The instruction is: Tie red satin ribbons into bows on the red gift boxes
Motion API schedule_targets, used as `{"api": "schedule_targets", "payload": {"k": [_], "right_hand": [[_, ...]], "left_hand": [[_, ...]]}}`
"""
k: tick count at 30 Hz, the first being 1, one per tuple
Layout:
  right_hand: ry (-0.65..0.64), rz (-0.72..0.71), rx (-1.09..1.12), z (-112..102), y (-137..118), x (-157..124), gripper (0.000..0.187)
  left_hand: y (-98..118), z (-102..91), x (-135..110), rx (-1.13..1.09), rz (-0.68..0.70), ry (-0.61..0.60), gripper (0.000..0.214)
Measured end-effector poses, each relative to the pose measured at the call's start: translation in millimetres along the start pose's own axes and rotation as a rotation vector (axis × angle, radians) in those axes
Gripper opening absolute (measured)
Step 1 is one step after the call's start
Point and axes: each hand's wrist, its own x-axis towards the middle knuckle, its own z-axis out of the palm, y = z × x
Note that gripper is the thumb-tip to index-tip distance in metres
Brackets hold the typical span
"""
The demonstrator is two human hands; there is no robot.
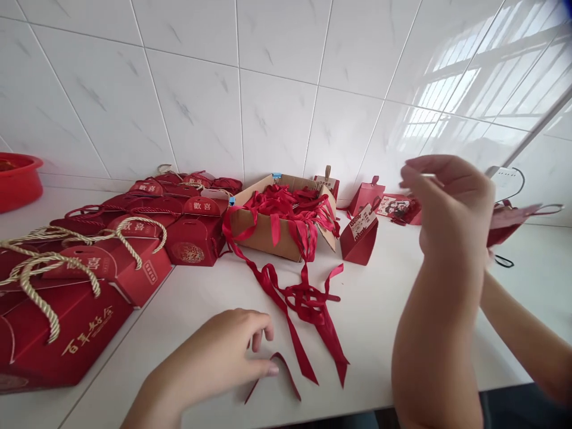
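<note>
My left hand [232, 348] hovers low over the front of the white table, its curled fingers apart from the thumb. Just beneath the thumb stands a narrow dark red strip [290, 375], bent into an arch; I cannot tell whether the thumb touches it. My right hand [453, 193] is raised at the right, blurred, thumb and fingers pinched together. A small pale edge shows at its fingertips, too little to name. Beyond my left hand, loose red ribbons [308, 301] lie tangled, trailing from a cardboard box [268, 235] heaped with more ribbon.
Red gift boxes [147, 256] with rope handles crowd the left. Small red boxes [360, 235] stand right of the cardboard box. A red basin [20, 182] sits far left. Another person's arm [522, 328] reaches in at right, near a red bag [509, 220]. A tiled wall [277, 89] rises behind.
</note>
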Motion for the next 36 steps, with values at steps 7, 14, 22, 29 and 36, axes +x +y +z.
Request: {"api": "schedule_targets", "payload": {"k": [7, 14, 22, 29, 36], "right_hand": [[-1.120, 0.302, -0.468, -7.2, 85.7, -36.8, 0.010], [-1.247, 0.495, -0.524, -16.2, 159.6, -69.5, 0.023], [-1.259, 0.597, -0.691, -7.8, 178.0, -73.6, 0.023], [-1.256, 0.693, -0.742, -4.9, 182.6, -70.7, 0.025], [-1.139, 0.751, -0.423, -16.7, 181.9, -69.5, 0.022]], "left_hand": [[2.3, 3.6, 13.1, 0.069, -0.165, -0.204, 0.017], [-0.3, 6.7, 13.8, 0.072, -0.239, -0.299, 0.016], [-21.7, 6.7, 19.7, 0.128, -0.327, -0.211, 0.019], [-47.7, -0.9, 31.0, 0.257, -0.467, -0.046, 0.039], [-40.7, -2.5, 32.6, 0.275, -0.431, -0.055, 0.043]]}}
